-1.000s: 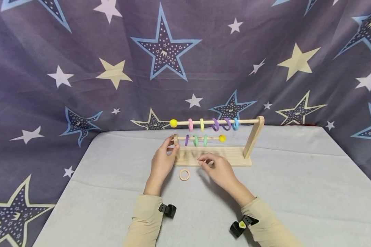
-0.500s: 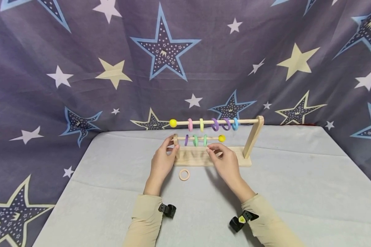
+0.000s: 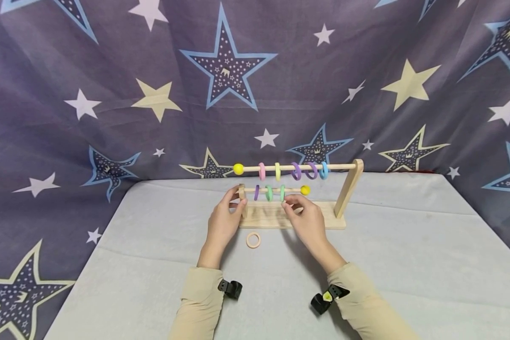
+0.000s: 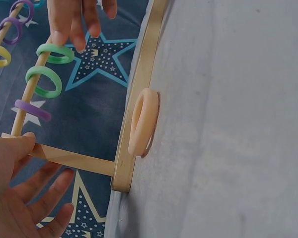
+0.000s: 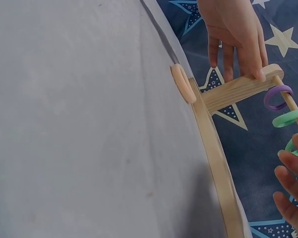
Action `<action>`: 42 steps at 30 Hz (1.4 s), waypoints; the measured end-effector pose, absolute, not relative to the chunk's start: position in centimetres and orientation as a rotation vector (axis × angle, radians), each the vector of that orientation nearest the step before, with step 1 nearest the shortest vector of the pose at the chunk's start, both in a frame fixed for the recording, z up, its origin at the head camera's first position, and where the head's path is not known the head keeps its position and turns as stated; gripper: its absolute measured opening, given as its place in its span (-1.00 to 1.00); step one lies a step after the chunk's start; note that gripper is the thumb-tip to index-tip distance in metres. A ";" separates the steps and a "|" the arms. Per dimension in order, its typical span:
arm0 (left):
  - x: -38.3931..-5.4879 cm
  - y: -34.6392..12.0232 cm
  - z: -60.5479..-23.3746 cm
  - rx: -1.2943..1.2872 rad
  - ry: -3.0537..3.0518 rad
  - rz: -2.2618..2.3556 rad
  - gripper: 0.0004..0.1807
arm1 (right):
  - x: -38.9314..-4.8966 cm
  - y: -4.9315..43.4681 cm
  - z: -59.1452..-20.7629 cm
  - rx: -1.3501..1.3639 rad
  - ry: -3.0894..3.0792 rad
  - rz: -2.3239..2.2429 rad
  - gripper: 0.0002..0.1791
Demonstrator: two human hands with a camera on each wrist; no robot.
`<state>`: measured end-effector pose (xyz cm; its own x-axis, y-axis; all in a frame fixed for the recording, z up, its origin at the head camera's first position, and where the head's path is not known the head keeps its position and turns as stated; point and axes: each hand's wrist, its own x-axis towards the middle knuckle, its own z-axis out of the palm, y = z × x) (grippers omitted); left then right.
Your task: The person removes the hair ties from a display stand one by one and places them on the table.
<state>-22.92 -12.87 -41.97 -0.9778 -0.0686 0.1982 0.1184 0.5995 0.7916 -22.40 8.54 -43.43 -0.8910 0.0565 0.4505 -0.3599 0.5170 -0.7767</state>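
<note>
Looks like a tabletop recording setup: star-print curtain around the back and sides, grey cloth-covered table, wrist cams strapped on. Home or lab, can't tell.

Smooth, pale, visibly grained wood is seen in the stand, set toward the surface's far edge, and in its rods. The coloured rings and the plain ring are finished smooth and matt. The yellow balls are coated brightly. The surface is covered in matt, lightly creased cloth; beyond its far edge, printed fabric is hung.
</note>
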 end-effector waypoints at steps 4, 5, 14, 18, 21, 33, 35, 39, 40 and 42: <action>-22.9 -12.8 -41.9 -0.038 -2.619 -1.319 -0.48 | -22.6 8.3 -43.5 0.262 -2.324 1.340 -0.85; -22.9 -12.8 -41.9 -0.038 -2.619 -1.320 -0.48 | -22.6 8.3 -43.5 0.263 -2.323 1.336 -0.85; -22.9 -12.9 -41.9 -0.039 -2.615 -1.328 -0.48 | -22.8 8.1 -43.6 0.251 -2.329 1.324 -0.88; -22.9 -13.0 -42.0 -0.040 -2.611 -1.331 -0.48 | -22.6 8.0 -43.4 0.237 -2.335 1.323 -0.91; -22.9 -13.0 -42.0 -0.039 -2.616 -1.333 -0.47 | -22.6 8.0 -43.4 0.227 -2.332 1.315 -0.91; -23.0 -13.0 -42.2 -0.046 -2.620 -1.325 -0.47 | -22.4 8.5 -43.4 0.257 -2.224 1.271 -0.90; -23.0 -13.0 -42.2 -0.046 -2.621 -1.321 -0.47 | -22.3 8.7 -43.4 0.259 -2.211 1.256 -0.90; -23.0 -13.0 -42.2 -0.042 -2.624 -1.315 -0.47 | -22.4 9.1 -43.5 0.258 -2.187 1.223 -0.90; -23.0 -13.0 -42.1 -0.041 -2.624 -1.315 -0.47 | -22.4 9.2 -43.5 0.256 -2.182 1.216 -0.89; -23.0 -13.0 -42.1 -0.039 -2.625 -1.316 -0.47 | -22.4 9.4 -43.5 0.253 -2.171 1.209 -0.89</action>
<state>-22.98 -12.97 -42.12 -0.9787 -0.0679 0.1938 0.1146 0.6023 0.7900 -22.41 9.40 -43.50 -0.7814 0.1318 0.6100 -0.4491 0.5599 -0.6963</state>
